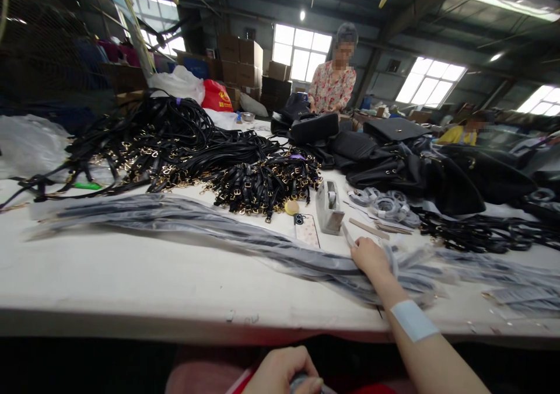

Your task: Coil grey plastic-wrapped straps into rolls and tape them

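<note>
Nearest, at the lower edge, a grey item (pixel 301 379) is held in the curled fingers of the left hand (pixel 284 372); it is too hidden to be identified. Beyond, on the worktop (pixel 131 277), long dark straps in cloudy plastic (pixel 210 225) are laid lengthwise. Over their right part the right hand (pixel 371 257) is stretched, its grip seemingly pinched on a pale strip (pixel 349 236) just beside the tape dispenser (pixel 330 207). A phone (pixel 307 230) is placed left of the dispenser.

Farther back, grey coils (pixel 387 205) are gathered to the dispenser's right. The work is judged partly done: several pieces have been coiled, while the long wrapped lengths are left uncoiled. Black straps with gold buckles (pixel 262 187) are heaped to the left, with no plastic wrapping seen on them.

Behind these, black bags (pixel 380 154) are piled in front of a standing person (pixel 335 84), and cardboard boxes (pixel 240 61) are stacked in the background.
</note>
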{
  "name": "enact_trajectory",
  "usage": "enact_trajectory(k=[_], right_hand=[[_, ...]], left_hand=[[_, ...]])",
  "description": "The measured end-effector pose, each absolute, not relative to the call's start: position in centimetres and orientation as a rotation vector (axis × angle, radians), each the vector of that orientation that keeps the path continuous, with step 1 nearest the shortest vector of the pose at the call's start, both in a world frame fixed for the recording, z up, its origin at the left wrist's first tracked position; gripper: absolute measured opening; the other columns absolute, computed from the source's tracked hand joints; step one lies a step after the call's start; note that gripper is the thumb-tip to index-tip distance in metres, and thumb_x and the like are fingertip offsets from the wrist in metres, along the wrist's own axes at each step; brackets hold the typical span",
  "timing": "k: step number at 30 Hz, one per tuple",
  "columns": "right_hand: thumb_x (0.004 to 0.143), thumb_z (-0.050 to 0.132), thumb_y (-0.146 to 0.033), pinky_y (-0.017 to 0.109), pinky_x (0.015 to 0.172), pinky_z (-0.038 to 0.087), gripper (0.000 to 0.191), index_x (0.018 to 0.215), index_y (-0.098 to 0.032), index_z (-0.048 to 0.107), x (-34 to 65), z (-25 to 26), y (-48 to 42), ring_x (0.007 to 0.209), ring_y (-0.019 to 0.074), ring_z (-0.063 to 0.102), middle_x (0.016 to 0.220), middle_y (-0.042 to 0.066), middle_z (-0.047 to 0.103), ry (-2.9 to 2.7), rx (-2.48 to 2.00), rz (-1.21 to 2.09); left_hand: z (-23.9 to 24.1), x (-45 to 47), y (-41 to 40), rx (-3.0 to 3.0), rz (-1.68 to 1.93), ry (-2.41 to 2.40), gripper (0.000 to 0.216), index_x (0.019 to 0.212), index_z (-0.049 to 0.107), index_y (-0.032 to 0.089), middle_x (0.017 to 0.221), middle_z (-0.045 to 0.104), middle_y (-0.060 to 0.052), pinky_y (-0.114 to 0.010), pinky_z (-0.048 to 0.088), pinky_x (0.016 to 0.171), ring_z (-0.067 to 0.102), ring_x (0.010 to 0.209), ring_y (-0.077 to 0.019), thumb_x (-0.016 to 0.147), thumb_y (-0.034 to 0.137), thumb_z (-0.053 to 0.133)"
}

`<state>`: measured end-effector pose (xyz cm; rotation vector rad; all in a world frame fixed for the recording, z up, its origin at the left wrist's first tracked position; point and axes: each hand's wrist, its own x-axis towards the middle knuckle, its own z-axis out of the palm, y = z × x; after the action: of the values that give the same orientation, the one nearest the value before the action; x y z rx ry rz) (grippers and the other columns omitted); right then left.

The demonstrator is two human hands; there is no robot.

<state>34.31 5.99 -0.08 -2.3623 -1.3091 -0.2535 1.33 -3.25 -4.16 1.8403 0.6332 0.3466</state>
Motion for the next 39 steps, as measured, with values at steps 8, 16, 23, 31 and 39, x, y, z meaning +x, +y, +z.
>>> enact_trajectory(k=[8,16,23,31,39], right_hand=[[0.095,0.035,-0.030,0.034,0.078,0.046,0.035,0.121,-0.014,0.052,29.7,6.2,-0.7,0.083,0.0225,0.063,0.097,0.012,0.069,-1.076,-2.051,-0.444],[0.078,0.060,-0.055,0.029,0.045,0.042,0.031,0.062,-0.029,0.064,21.7,5.9,-12.3,0.050,0.0184,0.055,0.058,0.000,0.063,-1.776,-1.901,0.662],[0.078,0.055,-0.038,0.029,0.045,0.033,0.027,0.053,-0.027,0.053,19.2,3.9,-12.5,0.045,0.0159,0.052,0.049,-0.003,0.058,-2.056,-1.969,0.734],[0.077,0.055,-0.028,0.030,0.051,0.032,0.024,0.054,-0.026,0.047,17.7,4.0,-13.8,0.052,0.0170,0.055,0.052,-0.002,0.057,-2.269,-1.867,0.426],[0.080,0.055,-0.023,0.032,0.058,0.034,0.023,0.058,-0.026,0.052,16.7,4.0,-14.1,0.057,0.0180,0.058,0.056,-0.001,0.060,-2.380,-1.866,0.264]], left_hand=[[-2.2,-0.1,-2.9,1.800,0.437,0.820,0.025,0.083,0.066,0.016,0.076,0.067,-0.002,-0.022,0.043,0.065,0.057,0.070,-0.0136,0.090,0.037,0.054],[-4.3,0.3,-2.6,1.407,0.122,0.777,0.033,0.090,0.056,0.016,0.064,0.055,0.003,-0.024,0.045,0.056,0.055,0.055,-0.0125,0.096,0.044,0.038],[-4.4,0.8,-2.8,1.335,0.044,0.740,0.031,0.089,0.051,0.018,0.053,0.055,0.003,-0.022,0.042,0.045,0.053,0.044,-0.0132,0.096,0.045,0.037],[-3.9,0.6,-2.8,1.752,0.140,0.801,0.031,0.078,0.054,0.018,0.071,0.057,0.001,-0.023,0.042,0.063,0.054,0.065,-0.0130,0.096,0.039,0.039],[-3.2,0.3,-3.0,1.824,0.145,0.793,0.031,0.078,0.054,0.018,0.072,0.056,0.002,-0.022,0.040,0.066,0.052,0.070,-0.0135,0.097,0.038,0.039]])
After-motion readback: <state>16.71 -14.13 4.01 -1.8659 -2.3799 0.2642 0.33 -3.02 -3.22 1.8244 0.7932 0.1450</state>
